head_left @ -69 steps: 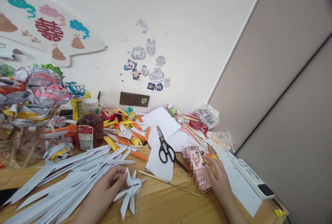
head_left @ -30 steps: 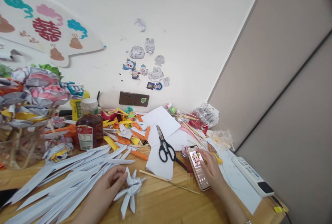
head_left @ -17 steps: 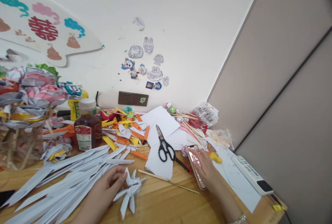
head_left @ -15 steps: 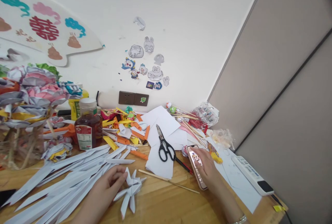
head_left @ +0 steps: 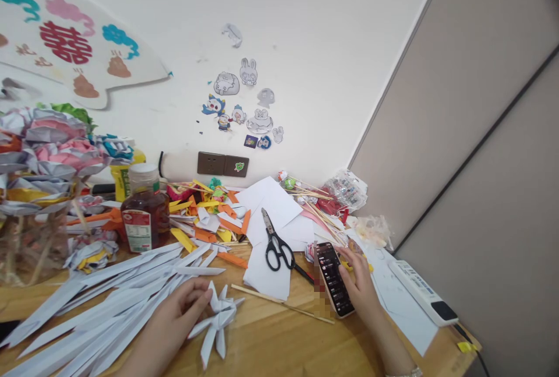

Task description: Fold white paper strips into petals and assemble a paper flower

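A folded white paper flower (head_left: 218, 319) with pointed petals rests on the wooden table, its upper petal pinched in the curled fingers of my left hand (head_left: 186, 307). My right hand (head_left: 360, 286) is at the right edge of a smartphone (head_left: 335, 279), its fingers stretched and apart. The phone's screen is lit with a dark list. To the left of the flower lies a fan of long folded white paper strips (head_left: 113, 313). A thin wooden stick (head_left: 282, 303) lies between the flower and the phone.
Black-handled scissors (head_left: 277, 246) lie on white paper sheets (head_left: 268, 275). A honey-coloured jar (head_left: 142, 214) stands behind the strips, beside orange and yellow folded papers (head_left: 205, 219). Paper flowers (head_left: 65, 155) fill the left; a white power strip (head_left: 425, 292) lies at the right.
The phone screen has switched from a bright picture to a dark list. My right hand has drawn back from over the screen to its right edge. My left hand keeps its hold.
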`<action>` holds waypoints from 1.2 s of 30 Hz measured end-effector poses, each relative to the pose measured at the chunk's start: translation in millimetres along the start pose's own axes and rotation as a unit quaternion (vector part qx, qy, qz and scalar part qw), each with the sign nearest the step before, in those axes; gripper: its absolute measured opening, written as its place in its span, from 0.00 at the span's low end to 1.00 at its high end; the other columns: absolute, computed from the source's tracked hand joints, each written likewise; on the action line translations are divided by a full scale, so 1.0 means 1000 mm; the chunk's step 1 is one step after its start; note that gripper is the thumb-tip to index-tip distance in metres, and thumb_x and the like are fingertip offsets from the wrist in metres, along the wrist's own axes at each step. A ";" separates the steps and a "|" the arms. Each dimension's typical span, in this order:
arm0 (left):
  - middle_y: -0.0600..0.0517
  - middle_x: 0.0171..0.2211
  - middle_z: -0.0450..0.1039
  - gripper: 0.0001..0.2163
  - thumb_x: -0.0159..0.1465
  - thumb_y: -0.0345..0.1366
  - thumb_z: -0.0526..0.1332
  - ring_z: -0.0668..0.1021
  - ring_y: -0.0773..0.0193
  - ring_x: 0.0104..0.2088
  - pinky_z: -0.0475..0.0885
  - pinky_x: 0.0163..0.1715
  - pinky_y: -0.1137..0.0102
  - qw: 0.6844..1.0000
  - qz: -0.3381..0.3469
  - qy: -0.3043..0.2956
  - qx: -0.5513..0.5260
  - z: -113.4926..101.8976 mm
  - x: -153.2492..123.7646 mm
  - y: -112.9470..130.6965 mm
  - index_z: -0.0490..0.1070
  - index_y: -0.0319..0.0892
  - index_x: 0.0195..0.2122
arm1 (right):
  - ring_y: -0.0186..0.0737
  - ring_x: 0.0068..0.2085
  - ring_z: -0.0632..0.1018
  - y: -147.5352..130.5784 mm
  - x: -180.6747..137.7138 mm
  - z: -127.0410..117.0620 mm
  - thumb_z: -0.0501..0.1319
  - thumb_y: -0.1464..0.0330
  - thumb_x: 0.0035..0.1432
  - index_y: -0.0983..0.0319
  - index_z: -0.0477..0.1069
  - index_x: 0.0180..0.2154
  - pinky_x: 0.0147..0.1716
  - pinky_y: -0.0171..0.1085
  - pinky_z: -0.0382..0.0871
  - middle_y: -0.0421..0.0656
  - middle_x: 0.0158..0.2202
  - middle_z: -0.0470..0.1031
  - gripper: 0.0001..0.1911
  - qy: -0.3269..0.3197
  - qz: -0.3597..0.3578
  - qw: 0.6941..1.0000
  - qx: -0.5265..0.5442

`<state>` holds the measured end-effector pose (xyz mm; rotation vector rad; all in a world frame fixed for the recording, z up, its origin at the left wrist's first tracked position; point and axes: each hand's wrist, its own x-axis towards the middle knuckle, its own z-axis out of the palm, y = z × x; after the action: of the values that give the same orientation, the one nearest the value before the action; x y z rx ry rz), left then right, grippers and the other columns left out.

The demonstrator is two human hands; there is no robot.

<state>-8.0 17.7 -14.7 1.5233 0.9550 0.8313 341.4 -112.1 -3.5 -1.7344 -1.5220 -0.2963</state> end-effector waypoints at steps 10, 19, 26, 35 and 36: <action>0.56 0.19 0.74 0.13 0.49 0.51 0.61 0.75 0.60 0.22 0.69 0.23 0.71 1.000 -0.007 0.003 -0.015 0.000 0.000 0.001 0.70 0.46 0.26 | 0.47 0.49 0.69 -0.014 -0.003 -0.007 0.47 0.63 0.62 0.54 0.70 0.46 0.47 0.46 0.65 0.45 0.45 0.70 0.16 -0.110 -0.036 0.993 -0.028; 0.55 0.21 0.75 0.16 0.47 0.54 0.61 0.77 0.57 0.26 0.70 0.27 0.70 1.000 -0.009 0.004 0.010 0.000 -0.001 0.010 0.70 0.47 0.26 | 0.46 0.49 0.69 -0.016 -0.004 -0.008 0.47 0.63 0.62 0.55 0.69 0.47 0.47 0.45 0.65 0.45 0.46 0.70 0.16 -0.114 -0.032 0.993 -0.005; 0.55 0.21 0.75 0.14 0.49 0.52 0.61 0.77 0.58 0.26 0.70 0.27 0.71 1.000 -0.003 -0.001 0.006 -0.002 0.002 0.002 0.70 0.47 0.27 | 0.46 0.52 0.67 -0.003 -0.005 -0.002 0.50 0.65 0.60 0.56 0.63 0.51 0.50 0.48 0.62 0.45 0.49 0.68 0.17 -0.071 -0.012 0.997 -0.005; 0.55 0.20 0.75 0.13 0.49 0.51 0.61 0.76 0.58 0.26 0.70 0.27 0.71 1.000 0.004 0.008 0.012 -0.001 0.000 0.005 0.70 0.47 0.26 | 0.46 0.53 0.66 0.017 -0.005 0.007 0.53 0.65 0.57 0.58 0.60 0.52 0.53 0.51 0.58 0.47 0.51 0.66 0.20 -0.018 0.064 0.998 0.020; 0.55 0.20 0.75 0.13 0.49 0.51 0.61 0.76 0.58 0.26 0.70 0.27 0.71 1.000 0.004 0.005 0.014 -0.001 0.000 0.005 0.70 0.47 0.26 | 0.46 0.54 0.66 0.019 -0.005 0.006 0.53 0.65 0.58 0.58 0.59 0.52 0.53 0.51 0.58 0.48 0.51 0.66 0.19 -0.014 0.074 0.996 0.038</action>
<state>-8.4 17.9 -9.7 1.5492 0.9732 0.8346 355.0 -111.0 -18.7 -1.7856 -1.3974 -0.1382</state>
